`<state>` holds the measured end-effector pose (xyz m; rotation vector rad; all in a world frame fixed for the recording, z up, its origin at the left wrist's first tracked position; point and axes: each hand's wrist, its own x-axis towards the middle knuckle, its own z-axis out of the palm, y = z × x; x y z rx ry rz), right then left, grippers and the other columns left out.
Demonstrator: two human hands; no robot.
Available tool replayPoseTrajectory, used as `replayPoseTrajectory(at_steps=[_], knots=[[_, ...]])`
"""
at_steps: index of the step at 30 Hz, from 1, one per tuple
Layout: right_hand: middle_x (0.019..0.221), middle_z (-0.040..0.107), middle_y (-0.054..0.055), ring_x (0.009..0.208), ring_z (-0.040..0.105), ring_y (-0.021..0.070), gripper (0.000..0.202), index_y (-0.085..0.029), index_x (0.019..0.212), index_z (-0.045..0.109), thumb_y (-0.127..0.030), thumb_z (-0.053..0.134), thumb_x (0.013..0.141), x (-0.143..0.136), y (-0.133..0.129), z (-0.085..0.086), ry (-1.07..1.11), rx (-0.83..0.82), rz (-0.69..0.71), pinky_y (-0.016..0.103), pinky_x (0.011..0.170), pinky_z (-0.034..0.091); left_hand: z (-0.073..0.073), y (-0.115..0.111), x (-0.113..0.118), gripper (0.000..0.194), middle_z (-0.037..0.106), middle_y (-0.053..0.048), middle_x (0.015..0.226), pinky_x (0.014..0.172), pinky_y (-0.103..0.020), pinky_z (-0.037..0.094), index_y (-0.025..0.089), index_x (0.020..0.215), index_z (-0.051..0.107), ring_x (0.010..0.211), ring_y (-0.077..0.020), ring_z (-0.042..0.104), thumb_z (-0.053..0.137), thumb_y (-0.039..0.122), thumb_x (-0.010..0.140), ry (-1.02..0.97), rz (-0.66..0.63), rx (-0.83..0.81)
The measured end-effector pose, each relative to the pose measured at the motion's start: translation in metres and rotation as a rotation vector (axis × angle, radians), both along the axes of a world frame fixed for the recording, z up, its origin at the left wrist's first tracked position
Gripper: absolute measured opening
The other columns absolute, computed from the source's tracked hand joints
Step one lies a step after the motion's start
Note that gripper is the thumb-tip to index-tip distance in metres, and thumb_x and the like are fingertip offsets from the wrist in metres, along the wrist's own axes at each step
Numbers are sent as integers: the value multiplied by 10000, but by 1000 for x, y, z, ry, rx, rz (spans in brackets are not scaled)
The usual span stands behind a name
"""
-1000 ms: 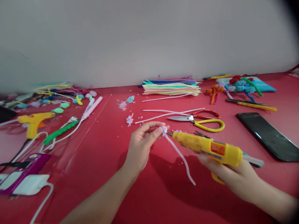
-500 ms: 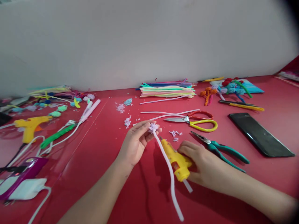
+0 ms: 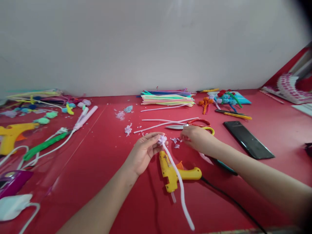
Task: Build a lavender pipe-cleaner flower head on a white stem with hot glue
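My left hand [image 3: 143, 152] pinches a small lilac pipe-cleaner flower [image 3: 162, 139] near the middle of the table. Its long fuzzy stem [image 3: 181, 185] hangs down towards the front. Under the stem lies a yellow glue gun [image 3: 172, 175] on its side, a clear glue stick poking out of its rear end. My right hand [image 3: 201, 140] is lowered beside several short lilac cuttings [image 3: 175, 140], its fingers drawn together. What those fingers hold, if anything, is hidden. Scissors [image 3: 176, 127] with red and yellow handles lie just behind that hand, which partly covers them.
Green-handled pliers [image 3: 225, 166] lie mostly under my right forearm. A black phone [image 3: 248, 139] is to the right. Bundled pipe cleaners [image 3: 168, 98] lie by the wall. A second yellow glue gun [image 3: 11, 135], cables and a pink pen-like tool [image 3: 85, 117] occupy the left side.
My right hand has let go of the glue gun, now on the table, and moved up to the lilac cuttings. My left hand still holds the flower. The view has shifted right.
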<state>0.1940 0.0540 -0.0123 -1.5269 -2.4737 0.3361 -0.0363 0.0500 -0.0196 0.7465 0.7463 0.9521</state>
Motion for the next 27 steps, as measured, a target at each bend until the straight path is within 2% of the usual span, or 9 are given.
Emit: replayPoseTrajectory(at_steps=[3,6,10,15,19,27], knots=[[842,651,120,820,582,231,112,-138,746,641,-88,541,759,-3,5,-10,-14,1,23,322,743,398,0,0,1,148,707,-36,768,678,-201,536,129,878,732,701,-119,663,717,204,751,7,13,17],[815,641,116,788,579,217,109,-138,727,613,-91,522,764,-8,1,-9,39,2,-5,316,722,397,1,-1,2,153,701,-37,761,673,-193,517,122,884,731,684,-106,643,710,204,756,-11,-11,26],[757,638,39,664,580,150,107,-164,821,573,-149,468,819,-14,-4,8,205,-46,-57,255,622,416,5,-5,6,139,706,-49,789,703,-206,504,117,889,731,716,-117,643,681,176,774,-21,-98,40],[837,672,-17,734,634,112,132,-211,990,485,-217,459,861,-22,-6,32,438,-180,27,215,661,465,10,-10,7,131,714,-68,816,720,-223,492,124,886,741,738,-123,633,665,156,783,-5,-164,54],[787,657,-25,696,611,118,205,-214,1010,475,-154,499,815,-25,-10,38,529,-242,59,237,660,453,12,-10,5,160,715,-69,810,721,-234,486,135,912,751,746,-133,627,673,162,775,46,-173,84],[779,623,-26,681,569,110,128,-213,937,491,-158,523,827,-24,-18,46,492,-233,78,213,623,417,17,-14,6,141,707,-41,846,735,-210,478,153,891,758,757,-116,619,684,176,773,138,-177,100]])
